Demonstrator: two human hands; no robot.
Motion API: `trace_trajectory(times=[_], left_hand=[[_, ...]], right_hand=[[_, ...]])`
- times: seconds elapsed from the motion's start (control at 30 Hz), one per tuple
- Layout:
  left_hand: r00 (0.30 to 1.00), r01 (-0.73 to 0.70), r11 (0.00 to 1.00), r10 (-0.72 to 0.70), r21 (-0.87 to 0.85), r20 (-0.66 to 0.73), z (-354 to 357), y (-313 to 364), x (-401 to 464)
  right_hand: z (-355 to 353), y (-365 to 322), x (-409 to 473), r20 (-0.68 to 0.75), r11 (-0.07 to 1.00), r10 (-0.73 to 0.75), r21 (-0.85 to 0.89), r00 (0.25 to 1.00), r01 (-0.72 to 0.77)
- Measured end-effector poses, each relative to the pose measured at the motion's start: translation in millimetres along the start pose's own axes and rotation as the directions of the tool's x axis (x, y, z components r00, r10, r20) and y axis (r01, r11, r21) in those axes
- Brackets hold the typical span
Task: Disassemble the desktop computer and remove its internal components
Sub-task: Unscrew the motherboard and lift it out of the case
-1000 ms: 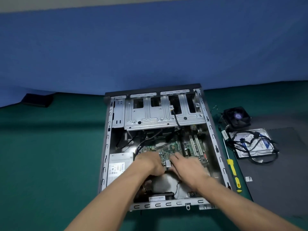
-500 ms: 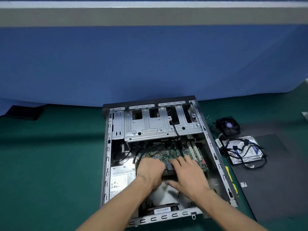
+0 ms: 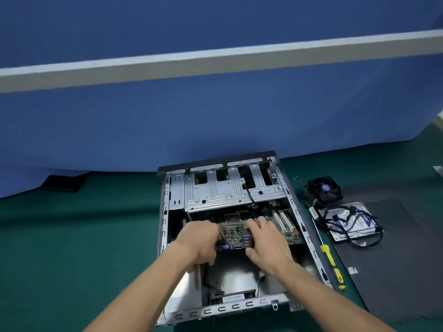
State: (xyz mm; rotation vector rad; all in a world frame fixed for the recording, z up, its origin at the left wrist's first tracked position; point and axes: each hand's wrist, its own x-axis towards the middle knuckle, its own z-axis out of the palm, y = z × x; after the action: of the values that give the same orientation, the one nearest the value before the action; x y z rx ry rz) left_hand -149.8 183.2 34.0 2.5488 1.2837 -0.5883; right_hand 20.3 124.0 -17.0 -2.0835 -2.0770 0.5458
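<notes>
1. Head view, the only one. Open case (image 3: 165, 212) lies flat on the green tabletop (image 3: 84, 236), against a blue partition (image 3: 215, 116).
2. My left hand (image 3: 199, 238) is curled over the left edge of the motherboard (image 3: 236, 232), fingers gripping it. My right hand (image 3: 266, 240) lies on the board's right part, fingers spread forward and thumb hooked at its near edge; I read that as a grip too, though contact under the palm is hidden.
3. The board sits mid-case, its near edge with the port block looking raised off the case floor. Far edge lies under the drive cage (image 3: 230, 190). Judgement: lift-out in progress, board not yet free of the case.
4. Already out, right of the case: fan (image 3: 324, 189), hard drive (image 3: 352, 221) with black cables (image 3: 366, 238) over it, all beside a dark panel (image 3: 395, 271). Yellow screwdriver (image 3: 332, 262) lies along the case's right wall.
5. Left to do, as I judge it: clear the board, then the drive cage, the black cable (image 3: 248, 195) hanging from it, and parts at the near end that I cannot identify.
</notes>
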Motion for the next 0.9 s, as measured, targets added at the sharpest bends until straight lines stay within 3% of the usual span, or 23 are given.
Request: trace_trajectory(times=[0.2, 0.37, 0.57, 0.67, 0.77, 0.9], left_hand=[[0.993, 0.016, 0.985, -0.036, -0.171, -0.114, 11.7, -15.5, -24.5], [0.975, 0.147, 0.911, -0.199, -0.385, -0.099, 22.8, -23.2, -31.9], [0.960, 0.145, 0.956, -0.199, -0.257, -0.199, 33.3, -12.7, -31.9], [0.926, 0.215, 0.933, -0.289, -0.287, -0.244, 38.3, -6.2, -28.9], [0.875, 0.270, 0.838, -0.419, -0.475, -0.242, 44.6, -10.4, -29.4], [0.786, 0.270, 0.590, -0.591, -0.761, -0.179, 46.7, -15.5, -33.3]], right_hand=[[-10.2, -2.9, 0.1, 0.074, 0.981, 0.071, 0.175, 0.995, -0.083], [-15.6, -2.3, -2.8, 0.081, 0.960, 0.100, 0.253, 0.992, -0.117], [-25.9, -6.7, -2.4, 0.057, 0.915, 0.159, 0.367, 0.986, -0.169], [-26.0, -26.7, 0.1, 0.056, 0.913, 0.165, 0.370, 0.985, -0.174], [-29.4, -42.3, 5.7, 0.074, 0.918, 0.166, 0.352, 0.983, -0.181], [-43.6, -43.1, 12.3, 0.105, 0.912, 0.194, 0.347, 0.975, -0.219]])
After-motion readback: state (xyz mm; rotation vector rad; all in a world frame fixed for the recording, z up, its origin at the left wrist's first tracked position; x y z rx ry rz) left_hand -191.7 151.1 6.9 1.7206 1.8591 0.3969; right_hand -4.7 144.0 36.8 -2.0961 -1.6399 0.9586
